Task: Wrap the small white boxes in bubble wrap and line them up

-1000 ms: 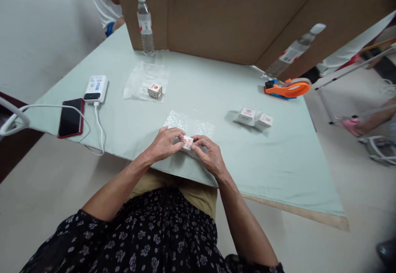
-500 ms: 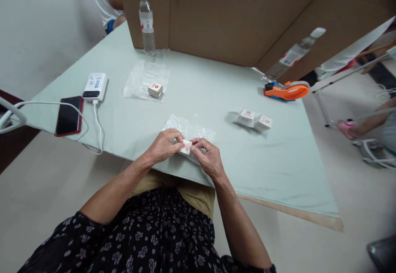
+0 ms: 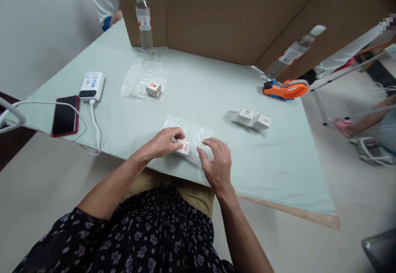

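A small white box with red print (image 3: pixel 185 147) rests on a sheet of bubble wrap (image 3: pixel 198 134) near the table's front edge. My left hand (image 3: pixel 167 142) grips the box's left end between thumb and fingers, hiding that part of it. To the right of the box, my right hand (image 3: pixel 215 159) is open, thumb and fingers apart, with nothing in it. It hovers over or touches the right edge of the wrap; I cannot tell which. Farther off, another small box (image 3: pixel 153 89) sits on a second bubble wrap sheet (image 3: pixel 133 81).
Two wrapped boxes (image 3: pixel 254 119) lie at the right, near an orange tape dispenser (image 3: pixel 286 90). Water bottles stand left (image 3: pixel 144 23) and right (image 3: pixel 292 54) by a cardboard panel (image 3: pixel 210 17). A phone (image 3: pixel 65 116) and a cabled power bank (image 3: pixel 92 86) lie left. A person's leg (image 3: pixel 368 118) shows at right.
My right hand has let go of the box and moved right, its fingers spreading. My left hand still holds the box, now shifted slightly left. The whole view has shifted a little.
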A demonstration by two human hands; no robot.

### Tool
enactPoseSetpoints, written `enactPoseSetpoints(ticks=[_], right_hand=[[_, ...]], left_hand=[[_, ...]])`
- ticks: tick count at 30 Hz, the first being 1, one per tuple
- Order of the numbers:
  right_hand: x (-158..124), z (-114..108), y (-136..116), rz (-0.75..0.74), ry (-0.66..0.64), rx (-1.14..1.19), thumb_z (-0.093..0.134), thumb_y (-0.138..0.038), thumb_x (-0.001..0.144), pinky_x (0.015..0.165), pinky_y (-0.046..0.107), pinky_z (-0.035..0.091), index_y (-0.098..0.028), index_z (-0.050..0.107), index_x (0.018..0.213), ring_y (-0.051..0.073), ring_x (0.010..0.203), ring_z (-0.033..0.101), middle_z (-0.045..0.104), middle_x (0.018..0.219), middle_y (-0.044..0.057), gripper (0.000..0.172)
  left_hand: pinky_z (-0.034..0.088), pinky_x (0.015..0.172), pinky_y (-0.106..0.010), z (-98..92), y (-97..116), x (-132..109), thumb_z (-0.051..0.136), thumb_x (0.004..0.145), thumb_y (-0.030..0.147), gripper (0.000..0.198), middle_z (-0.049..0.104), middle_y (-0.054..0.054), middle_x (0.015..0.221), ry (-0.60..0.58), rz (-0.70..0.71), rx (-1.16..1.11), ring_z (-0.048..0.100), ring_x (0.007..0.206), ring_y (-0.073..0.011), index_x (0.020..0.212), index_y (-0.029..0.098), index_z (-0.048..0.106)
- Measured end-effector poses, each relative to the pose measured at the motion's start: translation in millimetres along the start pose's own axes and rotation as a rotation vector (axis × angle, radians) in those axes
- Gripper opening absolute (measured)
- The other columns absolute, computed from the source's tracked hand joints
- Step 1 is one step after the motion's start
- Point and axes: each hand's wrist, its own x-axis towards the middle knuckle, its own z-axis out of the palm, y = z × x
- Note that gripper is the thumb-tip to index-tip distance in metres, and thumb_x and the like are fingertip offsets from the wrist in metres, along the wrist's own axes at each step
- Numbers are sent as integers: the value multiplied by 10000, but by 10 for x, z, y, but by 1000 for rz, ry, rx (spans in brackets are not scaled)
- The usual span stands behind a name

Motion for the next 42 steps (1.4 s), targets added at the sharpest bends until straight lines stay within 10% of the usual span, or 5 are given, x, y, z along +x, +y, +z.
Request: enactPoseSetpoints(ticks=[7,17,23,34,42], right_hand=[[-18,112,-285,-307,-296,-174,454,-178,973,811,429,463,-236,638,1139,263,967,597,694,1099,93,254],[65,195,-294,-370,-340,-408,545,-236,946,764,380,342,-238,599,1135,241,886,488,655,994,66,197],[95,207,-323,-391,-363,-465,513,-238,968,765,375,291,-227,580,1185,226,880,457,636,997,59,227],[135,227,-340,-431,-397,-513,527,-227,945,749,386,272,-216,593,1136,242,876,447,618,980,70,202],[146,194,-339,-435,-380,-465,519,-194,927,784,391,320,-173,597,1066,245,850,502,652,920,81,161]], left_hand=[[513,795,-348,-53,-70,3,615,756,242,179,690,-43,922,2,29,67,629,867,-194,925,187,630],[497,755,-319,-266,-266,-237,622,796,337,301,655,-46,916,297,-258,188,597,767,-167,1043,166,642],[484,830,-364,-244,-198,-408,650,790,483,633,687,-114,1020,197,-506,257,625,860,-229,1296,116,547],[350,573,-250,-71,-208,-163,613,704,254,93,534,35,591,264,-476,116,477,580,-121,677,177,568],[364,487,-212,136,45,-101,528,677,219,56,500,55,561,230,-390,-414,473,495,-91,718,181,533]])
